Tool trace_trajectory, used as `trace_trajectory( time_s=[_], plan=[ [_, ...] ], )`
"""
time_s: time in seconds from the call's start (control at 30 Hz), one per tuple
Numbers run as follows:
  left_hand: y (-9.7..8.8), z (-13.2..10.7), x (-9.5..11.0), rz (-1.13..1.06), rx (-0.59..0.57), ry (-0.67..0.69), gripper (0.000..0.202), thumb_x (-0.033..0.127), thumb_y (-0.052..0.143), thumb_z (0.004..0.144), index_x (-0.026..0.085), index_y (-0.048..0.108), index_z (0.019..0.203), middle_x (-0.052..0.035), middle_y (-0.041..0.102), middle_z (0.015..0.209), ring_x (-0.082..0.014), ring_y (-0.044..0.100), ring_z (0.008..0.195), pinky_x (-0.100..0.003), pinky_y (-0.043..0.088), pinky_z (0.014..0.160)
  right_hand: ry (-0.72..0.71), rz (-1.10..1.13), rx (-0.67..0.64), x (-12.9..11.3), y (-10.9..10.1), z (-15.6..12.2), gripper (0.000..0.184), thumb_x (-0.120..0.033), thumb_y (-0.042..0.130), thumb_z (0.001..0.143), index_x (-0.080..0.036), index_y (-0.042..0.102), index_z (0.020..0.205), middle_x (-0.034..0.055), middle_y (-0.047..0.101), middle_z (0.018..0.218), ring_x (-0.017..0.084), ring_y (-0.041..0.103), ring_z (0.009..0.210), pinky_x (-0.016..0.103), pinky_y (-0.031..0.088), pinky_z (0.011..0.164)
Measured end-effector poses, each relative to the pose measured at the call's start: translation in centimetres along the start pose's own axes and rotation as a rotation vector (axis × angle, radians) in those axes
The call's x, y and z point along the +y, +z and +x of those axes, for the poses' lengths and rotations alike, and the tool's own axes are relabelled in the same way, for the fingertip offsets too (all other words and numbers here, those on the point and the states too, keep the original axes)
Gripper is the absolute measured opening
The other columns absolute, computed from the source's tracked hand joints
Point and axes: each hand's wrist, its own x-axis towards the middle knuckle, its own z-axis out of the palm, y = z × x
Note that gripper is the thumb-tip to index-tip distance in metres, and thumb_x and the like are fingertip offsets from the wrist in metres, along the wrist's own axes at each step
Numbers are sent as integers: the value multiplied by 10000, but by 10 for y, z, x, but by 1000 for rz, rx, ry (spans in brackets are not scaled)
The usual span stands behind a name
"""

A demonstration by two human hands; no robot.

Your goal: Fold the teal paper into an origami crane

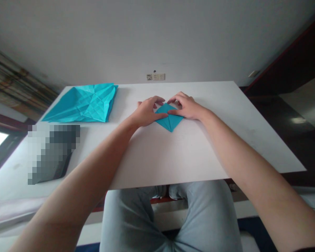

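Note:
A small diamond of folded turquoise paper (pixel 171 123) lies on the white table, one corner pointing toward me and a crease running down its middle. My left hand (pixel 149 110) grips its left side, thumb laid across the top face and fingers curled at the far edge. From the right, my right hand (pixel 186 106) holds the same paper, its thumb pressing near the centre close to the left thumb. Its fingers bend around the far right edge. The fingertips behind the paper are partly hidden.
A larger creased turquoise paper sheet (pixel 86 103) rests at the table's far left. Nearer on that side is a dark, flat object (pixel 65 164), mostly pixelated. The white table (pixel 170 161) ends just before my knees. Wall sockets (pixel 155 77) are behind it.

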Motion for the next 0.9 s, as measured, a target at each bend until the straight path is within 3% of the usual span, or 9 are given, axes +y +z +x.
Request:
trace_trajectory(
  time_s=[0.17,0.27,0.37,0.57,0.67,0.9],
  plan=[
    [1,-1,1,-51,-26,-24,727,482,996,932,270,782,1593,-131,874,1504,-351,807,1296,-575,561,1282,1,7,1,-1,0,0,528,-547,1049,919,-303,896,1362,132,750,1487,384,740,1255,621,549,1272],
    [3,-2,1,85,47,-64,619,566,1011,944,270,842,1460,-155,807,1498,-387,784,1310,-648,512,1348,13,35,-4,-1,1,0,488,-524,1047,921,-287,906,1324,126,745,1476,357,744,1223,609,558,1260],
    [5,-2,-3,120,81,-82,579,655,1024,926,276,868,1335,-153,764,1441,-400,754,1317,-657,500,1361,18,86,0,1,2,1,465,-518,1060,901,-286,910,1275,113,750,1435,336,740,1192,574,593,1205],
    [7,3,-6,89,95,-104,591,675,1068,850,273,857,1227,-114,810,1280,-380,749,1217,-625,540,1293,8,104,30,5,5,3,586,-572,1098,851,-296,888,1323,121,761,1437,333,728,1138,544,629,1113],
    [6,1,1,45,69,-84,559,675,1025,899,270,822,1226,-70,840,1185,-337,757,1141,-600,544,1286,11,88,23,4,5,3,611,-611,1088,860,-286,868,1329,125,754,1448,320,729,1106,538,619,1113],
    [7,0,1,-126,86,16,235,420,841,1029,261,767,1185,-65,881,1198,-268,767,1082,-432,647,1050,-2,90,6,-1,3,1,388,-567,1010,909,-282,818,1087,71,762,1253,285,700,1012,489,577,1034]
  ],
)
